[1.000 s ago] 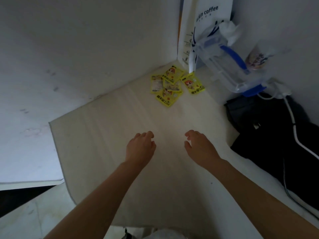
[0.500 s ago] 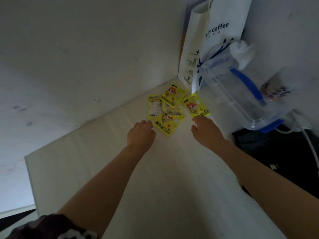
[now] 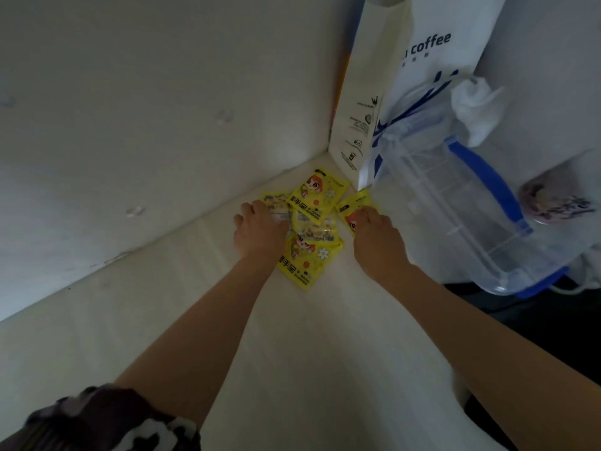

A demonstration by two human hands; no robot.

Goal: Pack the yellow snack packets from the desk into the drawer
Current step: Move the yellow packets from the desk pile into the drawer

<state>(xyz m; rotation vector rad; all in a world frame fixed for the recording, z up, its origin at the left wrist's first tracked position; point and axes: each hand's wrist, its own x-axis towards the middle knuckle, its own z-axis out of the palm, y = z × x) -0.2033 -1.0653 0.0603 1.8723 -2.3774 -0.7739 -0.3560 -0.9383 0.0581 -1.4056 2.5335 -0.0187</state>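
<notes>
1. Your left hand [image 3: 260,231] lies on the left edge of the yellow snack packets [image 3: 309,229], fingers loosely spread, ready to rake them together.
2. The packets overlap in the counter [image 3: 292,353] corner, so scooping them suits.
3. Your right hand [image 3: 374,234] covers the rightmost packet [image 3: 349,209]; whether it is pinching, I cannot tell.
4. The paper bag [image 3: 390,92] and clear box [image 3: 455,206] crowd that side.

You're seeing a dim, soft, bluish-grey scene; wide-angle bending warps the edges, and the lower right falls into deep shadow.
</notes>
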